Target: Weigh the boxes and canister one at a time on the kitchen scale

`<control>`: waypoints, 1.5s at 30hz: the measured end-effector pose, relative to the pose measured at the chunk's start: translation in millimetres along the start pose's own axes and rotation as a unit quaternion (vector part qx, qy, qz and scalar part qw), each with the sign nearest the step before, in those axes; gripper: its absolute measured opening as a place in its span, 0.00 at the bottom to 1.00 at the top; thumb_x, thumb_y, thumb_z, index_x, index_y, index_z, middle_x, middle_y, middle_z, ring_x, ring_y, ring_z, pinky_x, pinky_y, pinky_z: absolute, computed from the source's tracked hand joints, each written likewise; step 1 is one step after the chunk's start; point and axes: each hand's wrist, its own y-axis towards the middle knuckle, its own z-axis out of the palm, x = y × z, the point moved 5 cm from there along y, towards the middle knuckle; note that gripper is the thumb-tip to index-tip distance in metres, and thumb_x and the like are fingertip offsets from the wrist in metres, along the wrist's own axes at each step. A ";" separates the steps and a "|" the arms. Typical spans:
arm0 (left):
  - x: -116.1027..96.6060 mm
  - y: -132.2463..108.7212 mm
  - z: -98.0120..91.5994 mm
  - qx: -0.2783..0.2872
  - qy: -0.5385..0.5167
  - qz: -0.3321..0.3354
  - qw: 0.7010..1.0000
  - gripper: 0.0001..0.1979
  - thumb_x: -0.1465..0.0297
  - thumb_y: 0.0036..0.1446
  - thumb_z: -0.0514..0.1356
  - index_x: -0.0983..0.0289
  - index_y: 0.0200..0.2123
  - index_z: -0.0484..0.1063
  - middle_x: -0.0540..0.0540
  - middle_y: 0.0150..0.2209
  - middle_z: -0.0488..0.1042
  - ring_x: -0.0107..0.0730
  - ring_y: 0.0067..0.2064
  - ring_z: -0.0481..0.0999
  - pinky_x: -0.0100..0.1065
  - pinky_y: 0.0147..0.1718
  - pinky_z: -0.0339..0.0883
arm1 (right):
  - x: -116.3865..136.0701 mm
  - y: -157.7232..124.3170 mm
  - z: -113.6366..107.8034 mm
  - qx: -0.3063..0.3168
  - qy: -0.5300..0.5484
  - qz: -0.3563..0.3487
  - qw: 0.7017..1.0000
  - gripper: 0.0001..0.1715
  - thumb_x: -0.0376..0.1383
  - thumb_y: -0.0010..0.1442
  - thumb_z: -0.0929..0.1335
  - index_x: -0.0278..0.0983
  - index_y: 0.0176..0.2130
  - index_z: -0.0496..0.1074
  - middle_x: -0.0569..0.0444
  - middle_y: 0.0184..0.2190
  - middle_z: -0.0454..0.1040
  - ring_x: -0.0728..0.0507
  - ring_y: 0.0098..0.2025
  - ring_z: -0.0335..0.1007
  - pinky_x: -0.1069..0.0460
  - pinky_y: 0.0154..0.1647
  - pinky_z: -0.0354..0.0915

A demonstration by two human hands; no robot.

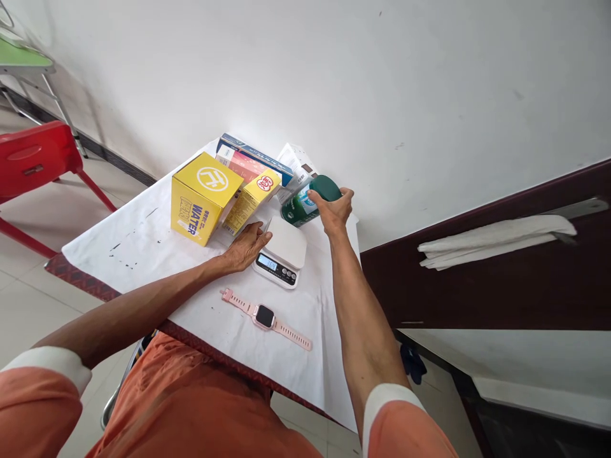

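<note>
My right hand (334,210) grips a green canister (298,208) by its dark green lid; the canister is tilted just behind the kitchen scale (286,245). White and flat-topped, the scale has a lit display that seems to read 364, and nothing lies on its plate. At the scale's left edge rests my left hand (248,247), holding nothing, its fingers loosely apart. A pink smartwatch (265,316) lies stretched out in front of the scale, its screen dark. Whether the canister's base touches the table is hard to make out.
Behind my left hand stand a large yellow box (205,197), a slim yellow box (251,202), a pink box (241,164), a blue box (255,156) and a white box (296,162). A white cloth covers the table (138,235) against the wall. A red chair (38,159) stands left.
</note>
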 end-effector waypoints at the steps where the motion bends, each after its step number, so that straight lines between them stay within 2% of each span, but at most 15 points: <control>1: 0.2 0.0 0.3 0.001 0.001 0.002 1.000 0.33 0.54 0.75 0.49 0.74 0.70 0.63 0.71 0.61 0.75 0.51 0.65 0.75 0.49 0.69 0.65 | 4.8 -1.3 5.2 0.010 0.002 0.000 1.000 0.53 0.56 0.39 0.81 0.41 0.56 0.64 0.44 0.56 0.74 0.31 0.62 0.70 0.36 0.67 0.66; 7: 0.9 0.1 0.1 -0.007 0.005 0.013 1.000 0.31 0.53 0.74 0.49 0.68 0.69 0.65 0.68 0.59 0.78 0.53 0.62 0.77 0.54 0.67 0.68 | 34.3 -10.5 30.3 0.045 0.010 -0.020 0.999 0.56 0.57 0.39 0.81 0.39 0.58 0.62 0.40 0.60 0.72 0.30 0.64 0.67 0.36 0.69 0.63; 11: 0.7 -0.2 1.5 -0.007 0.008 0.009 1.000 0.33 0.54 0.74 0.49 0.74 0.69 0.64 0.72 0.60 0.77 0.53 0.63 0.77 0.52 0.67 0.68 | 41.6 -12.8 37.0 0.056 0.013 -0.020 0.998 0.55 0.57 0.40 0.81 0.39 0.58 0.62 0.40 0.59 0.72 0.30 0.63 0.68 0.36 0.68 0.64; 16: 1.6 1.1 2.5 -0.010 -0.004 0.014 1.000 0.30 0.54 0.74 0.51 0.70 0.67 0.65 0.69 0.59 0.78 0.52 0.63 0.77 0.52 0.66 0.69 | 49.9 -16.4 45.7 0.069 0.028 -0.043 0.996 0.57 0.57 0.40 0.81 0.39 0.60 0.63 0.39 0.61 0.71 0.30 0.65 0.66 0.36 0.69 0.64; 19: 1.6 1.4 2.2 -0.005 0.002 0.012 1.000 0.30 0.54 0.75 0.50 0.69 0.68 0.65 0.69 0.59 0.78 0.52 0.63 0.77 0.51 0.66 0.68 | 52.2 -15.3 49.5 0.097 0.030 -0.047 0.994 0.58 0.57 0.41 0.81 0.37 0.62 0.63 0.37 0.63 0.69 0.29 0.67 0.65 0.36 0.70 0.63; 24: -1.4 -1.5 1.8 0.000 0.008 0.014 1.000 0.31 0.55 0.76 0.49 0.72 0.69 0.63 0.71 0.61 0.76 0.52 0.64 0.76 0.50 0.67 0.67 | 58.3 2.1 32.0 0.155 -0.005 -0.060 0.986 0.62 0.60 0.39 0.83 0.36 0.63 0.66 0.34 0.67 0.65 0.24 0.71 0.60 0.31 0.73 0.58; 27: -2.1 -3.2 3.3 0.003 0.015 0.014 1.000 0.30 0.55 0.75 0.50 0.71 0.69 0.63 0.70 0.61 0.75 0.51 0.65 0.75 0.51 0.68 0.66 | 91.5 5.0 10.5 0.130 -0.011 -0.164 0.978 0.59 0.63 0.45 0.80 0.38 0.64 0.66 0.36 0.68 0.65 0.22 0.72 0.57 0.26 0.74 0.55; 29: -1.8 -3.6 4.7 0.007 0.019 0.017 1.000 0.30 0.55 0.75 0.50 0.71 0.68 0.63 0.70 0.62 0.74 0.51 0.65 0.74 0.51 0.68 0.65 | 126.8 -10.2 3.9 0.120 0.008 -0.243 0.963 0.53 0.67 0.53 0.76 0.40 0.64 0.67 0.39 0.67 0.66 0.24 0.72 0.58 0.25 0.73 0.56; 30: -1.5 -3.5 5.0 0.006 0.018 0.020 1.000 0.30 0.56 0.75 0.49 0.71 0.68 0.63 0.70 0.62 0.74 0.51 0.65 0.74 0.51 0.68 0.65 | 145.6 -23.4 5.5 0.135 0.026 -0.268 0.954 0.51 0.68 0.55 0.74 0.41 0.63 0.67 0.41 0.66 0.67 0.25 0.72 0.59 0.26 0.72 0.58; 33: 0.7 -2.1 4.7 -0.006 0.004 0.027 1.000 0.29 0.55 0.74 0.50 0.70 0.66 0.65 0.70 0.60 0.76 0.53 0.63 0.76 0.52 0.66 0.67 | 200.6 -80.4 28.6 0.256 0.057 -0.313 0.913 0.49 0.68 0.53 0.75 0.42 0.61 0.70 0.46 0.60 0.72 0.27 0.68 0.65 0.27 0.70 0.62; 36: 1.9 -0.6 2.9 -0.020 -0.015 0.038 0.999 0.27 0.55 0.73 0.51 0.68 0.63 0.68 0.70 0.57 0.77 0.55 0.62 0.77 0.55 0.65 0.69 | 239.5 -136.6 57.0 0.371 -0.001 -0.319 0.872 0.54 0.66 0.46 0.80 0.40 0.60 0.70 0.45 0.54 0.76 0.25 0.64 0.69 0.26 0.67 0.64; 38: -0.2 -0.7 1.0 -0.032 -0.037 0.064 0.997 0.26 0.55 0.72 0.52 0.65 0.65 0.67 0.69 0.60 0.76 0.57 0.66 0.73 0.57 0.68 0.66 | 253.6 -159.4 68.9 0.400 -0.102 -0.324 0.851 0.57 0.63 0.43 0.82 0.37 0.60 0.69 0.40 0.53 0.77 0.22 0.62 0.71 0.25 0.65 0.65; 40: -2.4 -1.5 0.2 -0.033 -0.054 0.087 0.994 0.27 0.56 0.72 0.52 0.61 0.67 0.66 0.66 0.64 0.74 0.56 0.71 0.68 0.58 0.71 0.62 | 262.1 -169.9 73.8 0.403 -0.176 -0.331 0.835 0.54 0.59 0.45 0.82 0.36 0.60 0.69 0.37 0.53 0.77 0.23 0.60 0.72 0.27 0.64 0.66; 43: -1.6 -1.8 1.7 -0.019 -0.054 0.086 0.995 0.26 0.55 0.71 0.52 0.59 0.66 0.69 0.65 0.66 0.73 0.56 0.73 0.66 0.58 0.73 0.60 | 268.9 -174.2 75.2 0.394 -0.197 -0.342 0.830 0.46 0.54 0.49 0.81 0.35 0.58 0.69 0.36 0.55 0.75 0.25 0.59 0.73 0.31 0.61 0.69; 45: -0.5 -1.1 3.0 -0.013 -0.046 0.087 0.995 0.27 0.55 0.71 0.51 0.61 0.64 0.71 0.66 0.66 0.73 0.58 0.74 0.66 0.58 0.74 0.58 | 270.3 -176.0 75.8 0.385 -0.181 -0.344 0.837 0.45 0.52 0.49 0.80 0.35 0.57 0.68 0.36 0.56 0.75 0.27 0.58 0.73 0.32 0.60 0.70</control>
